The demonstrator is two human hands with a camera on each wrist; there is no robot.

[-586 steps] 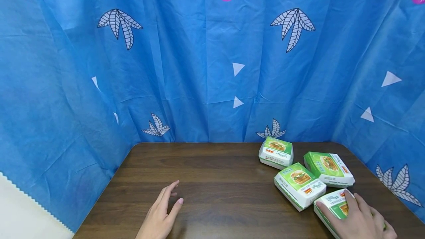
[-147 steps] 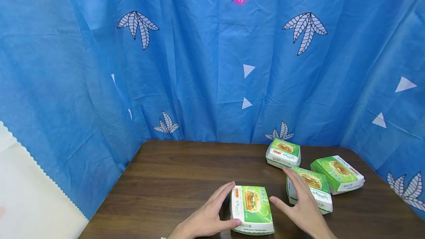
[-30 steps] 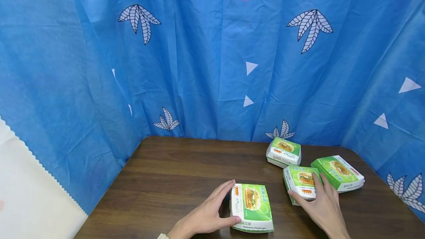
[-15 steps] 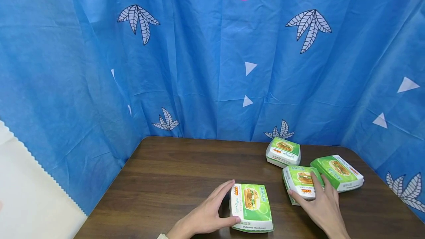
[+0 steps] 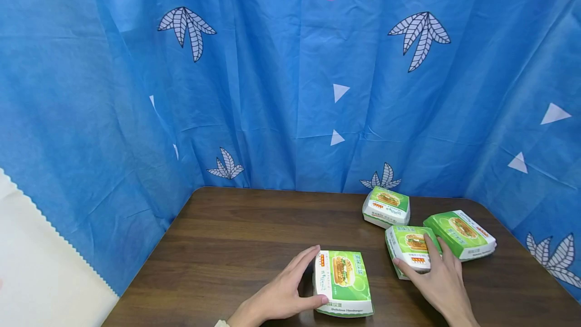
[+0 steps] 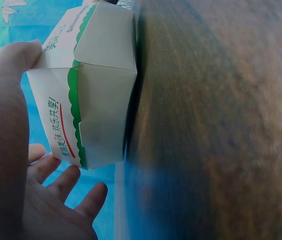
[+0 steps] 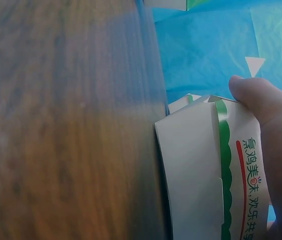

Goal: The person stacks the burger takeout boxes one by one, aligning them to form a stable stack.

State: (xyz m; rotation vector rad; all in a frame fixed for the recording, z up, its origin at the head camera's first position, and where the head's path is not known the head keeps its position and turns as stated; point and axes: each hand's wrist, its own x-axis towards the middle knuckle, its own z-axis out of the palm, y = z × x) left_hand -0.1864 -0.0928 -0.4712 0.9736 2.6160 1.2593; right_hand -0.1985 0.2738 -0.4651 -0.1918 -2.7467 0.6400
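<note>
At the front of the table, a green and white hamburger box [image 5: 347,284] sits flat with its printed lid up. My left hand [image 5: 281,289] holds it from the left, thumb at the near corner and index finger at the far one. The left wrist view shows the box's [image 6: 105,110] white underside, with the other fingers [image 6: 93,200] spread off it. My right hand [image 5: 438,279] grips a second hamburger box [image 5: 404,238] farther right, thumb on its left edge and fingers over its right side. In the right wrist view, the thumb [image 7: 253,97] lies on that box [image 7: 193,170].
Two more hamburger boxes stand on the dark wooden table [image 5: 254,236]: one at the back [image 5: 386,206], one to the right [image 5: 460,233], close to my right hand's box. A blue patterned curtain [image 5: 272,90] rises behind. White cloth [image 5: 45,266] hangs at left.
The box once under my right hand at front right now sits at front centre with my left hand. My right hand has moved onto another box. Over the last second, both hands keep still.
</note>
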